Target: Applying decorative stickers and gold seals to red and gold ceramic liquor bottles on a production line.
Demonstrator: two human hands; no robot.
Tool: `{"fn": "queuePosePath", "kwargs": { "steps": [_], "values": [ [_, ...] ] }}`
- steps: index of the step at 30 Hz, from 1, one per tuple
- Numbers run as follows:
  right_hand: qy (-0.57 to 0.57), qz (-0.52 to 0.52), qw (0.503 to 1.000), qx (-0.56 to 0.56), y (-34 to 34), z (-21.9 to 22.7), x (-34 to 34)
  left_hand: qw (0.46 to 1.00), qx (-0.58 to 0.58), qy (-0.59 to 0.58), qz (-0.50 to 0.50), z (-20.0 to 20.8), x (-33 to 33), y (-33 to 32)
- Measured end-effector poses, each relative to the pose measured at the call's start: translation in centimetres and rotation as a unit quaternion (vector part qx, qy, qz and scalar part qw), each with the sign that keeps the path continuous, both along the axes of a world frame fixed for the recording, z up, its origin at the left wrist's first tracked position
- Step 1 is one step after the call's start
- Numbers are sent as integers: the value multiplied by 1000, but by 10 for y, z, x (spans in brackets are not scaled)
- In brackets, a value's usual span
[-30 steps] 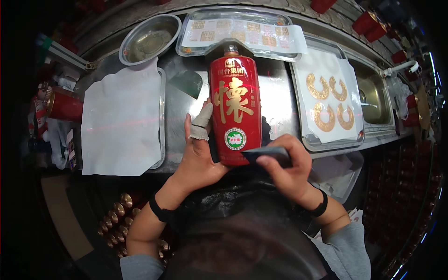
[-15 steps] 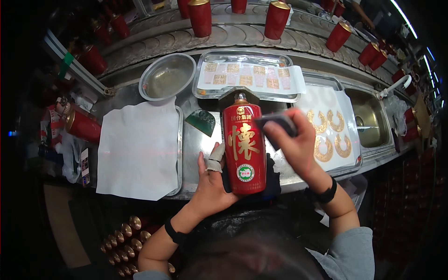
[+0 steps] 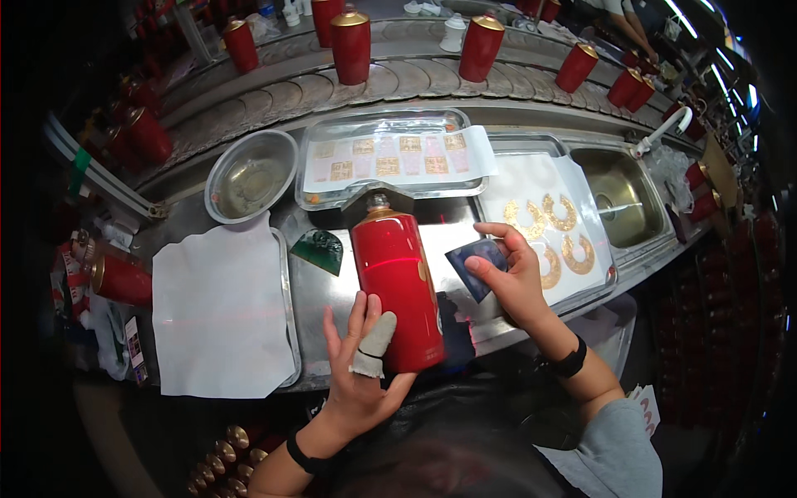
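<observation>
Red bottle with a gold end (image 3: 123, 280) lies tilted at far left; I can't sort out the crumpled stuff around it. Next, a creased white paper sheet (image 3: 220, 311) hides most of a steel tray (image 3: 292, 336). Behind it I see a round metal bowl (image 3: 281, 166), thin-rimmed, apparently with liquid in it. A dark green flat scraper (image 3: 320, 251) lies on the bench just left of the work.

Left hand (image 3: 357, 394): fingers part spread, two upright beside the glossy red bottle (image 3: 394, 290). A finger in a grey-white cloth sleeve (image 3: 375, 342) and the thumb are at its lower left side; can't tell if they grip or just support. Bottle lies in the middle of the bench, neck away from the wearer on a dark notched rest (image 3: 359, 202). Only a sliver of its gold marking shows at the right edge. Dark cloth (image 3: 457, 336) is partly hidden by it.

Right hand (image 3: 521, 282): thumb and fingers pinch a blue-grey flat scraper (image 3: 471, 274), clear of the bottle. Beyond, gold horseshoe decals (image 3: 579, 253) sit on white backing, part covered by that hand. Metal sink (image 3: 594, 166) at far right.
</observation>
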State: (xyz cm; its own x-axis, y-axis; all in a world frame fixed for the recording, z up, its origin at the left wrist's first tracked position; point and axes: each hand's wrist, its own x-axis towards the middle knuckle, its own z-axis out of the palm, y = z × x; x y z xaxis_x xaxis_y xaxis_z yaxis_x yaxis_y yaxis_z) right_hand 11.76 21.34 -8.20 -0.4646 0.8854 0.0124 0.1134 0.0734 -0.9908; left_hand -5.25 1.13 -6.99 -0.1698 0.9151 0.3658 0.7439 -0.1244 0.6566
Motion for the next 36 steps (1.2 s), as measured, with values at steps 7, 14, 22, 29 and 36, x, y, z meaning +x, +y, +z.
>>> {"fn": "queuePosePath", "kwargs": {
  "steps": [7, 14, 22, 29, 36],
  "values": [
    [72, 0, 976, -208, 14, -2, 29, 973, -23, 162, -165, 37, 4, 56],
    [-110, 32, 992, -54, 26, -3, 42, 977, -51, 91, -184, 57, -1, 43],
    [-140, 13, 974, 176, 100, 16, 6, 988, -107, 73, -87, 8, -18, 5],
    [-356, 19, 836, 418, 175, -1, -82, 996, -69, 10, -59, 1, -16, 6],
    [-469, 81, 758, 446, 211, -4, -104, 995, -50, 8, -81, -11, -23, 6]
  ]
}}
